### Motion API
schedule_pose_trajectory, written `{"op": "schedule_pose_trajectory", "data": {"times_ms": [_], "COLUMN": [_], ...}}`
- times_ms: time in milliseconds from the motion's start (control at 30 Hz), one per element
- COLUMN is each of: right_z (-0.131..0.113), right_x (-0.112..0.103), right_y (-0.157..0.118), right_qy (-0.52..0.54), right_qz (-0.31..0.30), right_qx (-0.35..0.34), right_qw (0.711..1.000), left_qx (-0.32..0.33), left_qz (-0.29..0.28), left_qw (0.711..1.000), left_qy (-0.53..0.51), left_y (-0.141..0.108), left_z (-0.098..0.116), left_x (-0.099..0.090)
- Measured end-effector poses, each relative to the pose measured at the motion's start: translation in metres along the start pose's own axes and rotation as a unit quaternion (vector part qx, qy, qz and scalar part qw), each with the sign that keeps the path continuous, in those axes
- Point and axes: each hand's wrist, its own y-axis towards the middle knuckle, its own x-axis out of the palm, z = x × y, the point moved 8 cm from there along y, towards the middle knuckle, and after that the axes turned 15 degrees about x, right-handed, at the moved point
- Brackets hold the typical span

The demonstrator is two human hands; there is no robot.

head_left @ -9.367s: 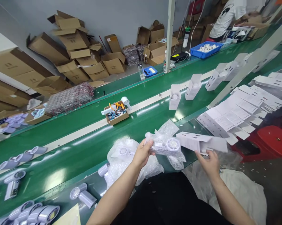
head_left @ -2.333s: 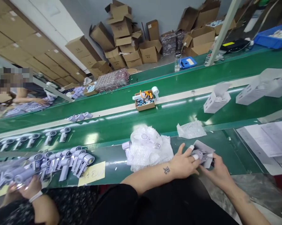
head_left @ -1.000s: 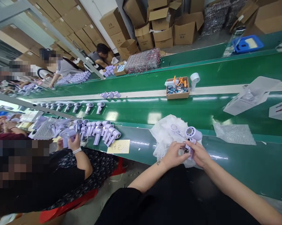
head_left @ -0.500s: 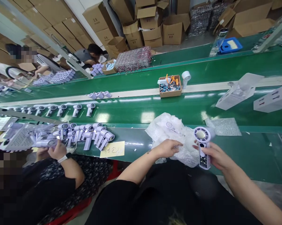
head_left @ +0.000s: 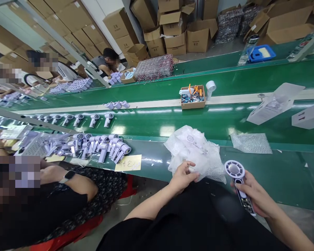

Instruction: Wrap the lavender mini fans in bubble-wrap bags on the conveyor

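My right hand [head_left: 253, 195] is wrapped round the handle of a lilac handheld fan [head_left: 234, 169], whose round head points up and whose handle shows exposed electronics. At the front edge of the green bench lies a heap of clear bubble wrap [head_left: 181, 143], with a lilac fan [head_left: 196, 142] visible through it. My left hand [head_left: 184, 176] is at the near side of that heap, thumb and fingers apart, with nothing gripped between them. Another flat piece of bubble wrap [head_left: 251, 143] lies behind the held fan.
Several lilac fans [head_left: 102, 150] lie at the left beside a yellow note [head_left: 128, 163]. A small box of parts [head_left: 193, 101] and a tape roll [head_left: 210, 86] stand further back. White holders [head_left: 272, 104] are at the right. A co-worker's arm [head_left: 78, 186] is at the left.
The fan in my right hand has moved right and down and is now tilted, its round face turned upward. My left hand has shifted slightly nearer to me. The view has turned a little.
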Motion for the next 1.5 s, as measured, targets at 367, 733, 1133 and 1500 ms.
{"op": "schedule_pose_trajectory", "data": {"times_ms": [367,733,1133,1500], "right_z": [-0.032,-0.032,-0.025,-0.020], "right_x": [0.027,0.090,0.057,0.060], "right_y": [-0.024,-0.032,-0.023,-0.013], "right_qy": [-0.013,0.089,0.061,0.071], "right_qz": [-0.149,-0.262,-0.212,-0.224], "right_qx": [-0.032,0.061,0.030,0.025], "right_qw": [0.988,0.959,0.975,0.972], "left_qx": [0.030,0.055,0.102,0.018], "left_qz": [0.056,-0.029,0.023,-0.002], "left_qw": [0.997,0.995,0.990,0.988], "left_qy": [-0.038,-0.073,-0.097,-0.151], "left_y": [0.022,0.030,0.038,0.038], "left_z": [0.021,0.024,0.028,0.005], "left_x": [-0.002,0.044,0.027,0.044]}}
